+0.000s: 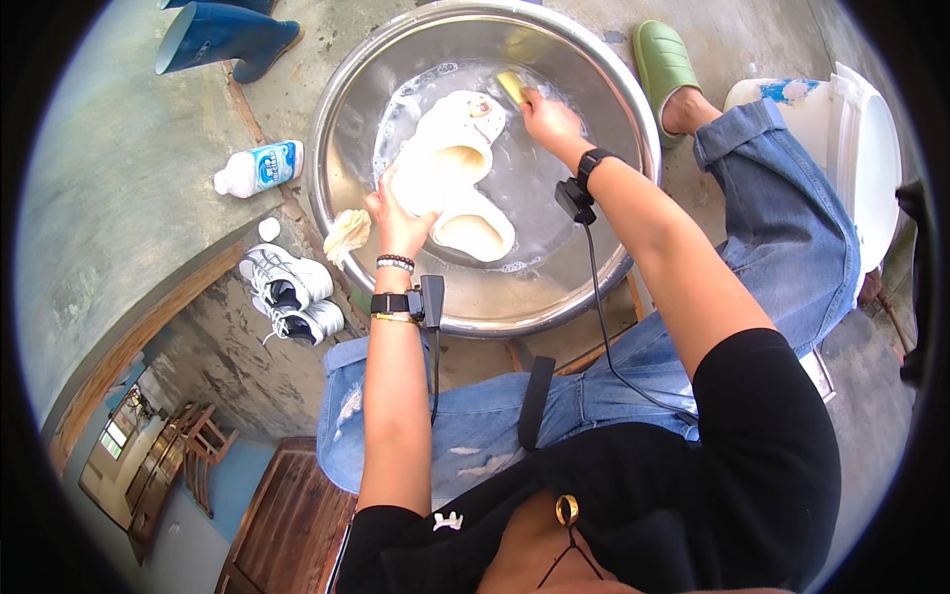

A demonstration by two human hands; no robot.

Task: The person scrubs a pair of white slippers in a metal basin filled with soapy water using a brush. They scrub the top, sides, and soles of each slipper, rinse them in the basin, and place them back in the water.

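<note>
A large round metal basin (475, 301) holds cloudy, sudsy water (545, 193). In it are two white clogs, one (482, 230) nearer me and the other (427, 160) farther off with a small charm on its toe. My left hand (401, 215) grips the clogs at their left side, thumb and fingers apart around them. Held in my right hand (551, 122), a yellow-green scrub brush (510, 87) is over the water, right of the clogs and apart from them. Its bristles are hidden.
A crumpled cream-coloured piece (346, 234) hangs on the basin's left rim. Left of it are a white-and-blue bottle (263, 167), a white cap (269, 229) and white sneakers (289, 293). Blue rubber boots (230, 41) lie beyond. At right are my green clog (664, 70) and a white bucket (865, 156).
</note>
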